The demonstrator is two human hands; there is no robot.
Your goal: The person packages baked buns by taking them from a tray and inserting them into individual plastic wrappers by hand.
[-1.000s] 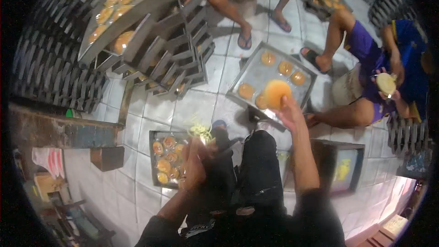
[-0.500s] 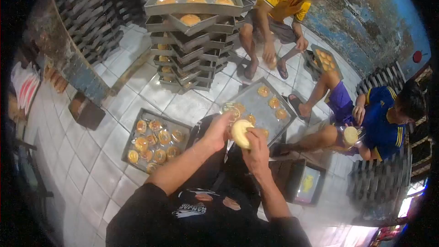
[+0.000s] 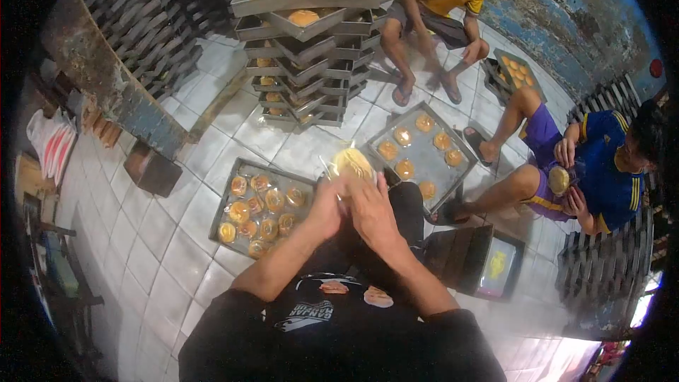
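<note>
**Between the two sets of fingers, a bun in clear plastic**

Left of the fingers, a shallow metal tray lies on the tiles with wrapped buns crowded inside, its walls probably keeping the slick packets together. Farther beyond the fingertips, a stack of trays has its levels turned crosswise, perhaps so each rests on the rims below and spares the buns.

The left hand curls round the near-left side of the bun, seemingly steadying it inside its loose plastic. The right hand has its fingers stretched against the near edge; whether they grip or only press, I cannot tell. Held up above the lap, the bun is probably easier to see and handle.

Just right of those fingers, a second tray holds spaced-out buns, seemingly within easy reach. Farther right, a seated person holds a round, wrapped bun.
</note>
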